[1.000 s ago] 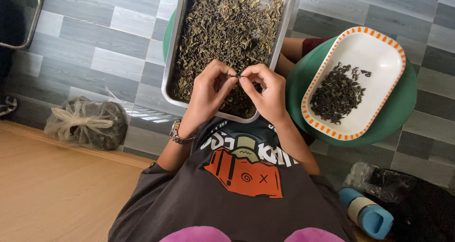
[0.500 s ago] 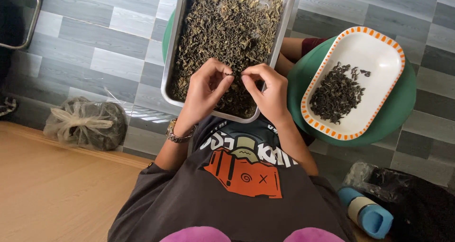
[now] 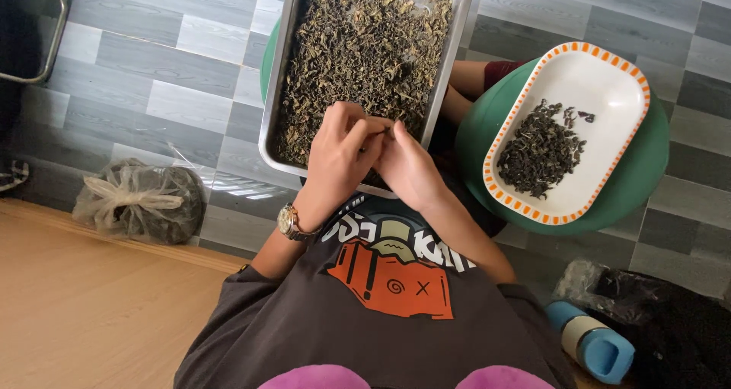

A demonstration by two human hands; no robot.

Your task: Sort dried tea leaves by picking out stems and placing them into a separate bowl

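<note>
At the far left of the frame a knotted plastic bag [image 3: 135, 202] lies on the tiled floor [image 3: 152, 77], beside a strip of wooden floor [image 3: 91, 305] in the lower left. Right of it, in the upper middle, a steel tray [image 3: 272, 100] holds a deep layer of dried leaves [image 3: 358, 54]. Over the tray's near edge the person's two hands meet: the left hand [image 3: 339, 157], a watch [image 3: 288, 221] on its wrist, has its fingers curled narrow and pinched on a small leaf piece [image 3: 386, 129], and the right hand [image 3: 409, 168] closes against it from the other side, fingertips touching the same piece. The step in hand looks like sorting, with one bit worked between the fingertips above the pile. A next move would seem to call for a fine pinch, as the piece is tiny and light. Further right, a white dish with an orange rim [image 3: 609, 84] rests on a green stool [image 3: 647, 168] and carries a small heap of darker bits [image 3: 541, 157], well apart from the hands. At the lower right lie a blue bottle [image 3: 594, 343] and a dark bag [image 3: 662, 313].
</note>
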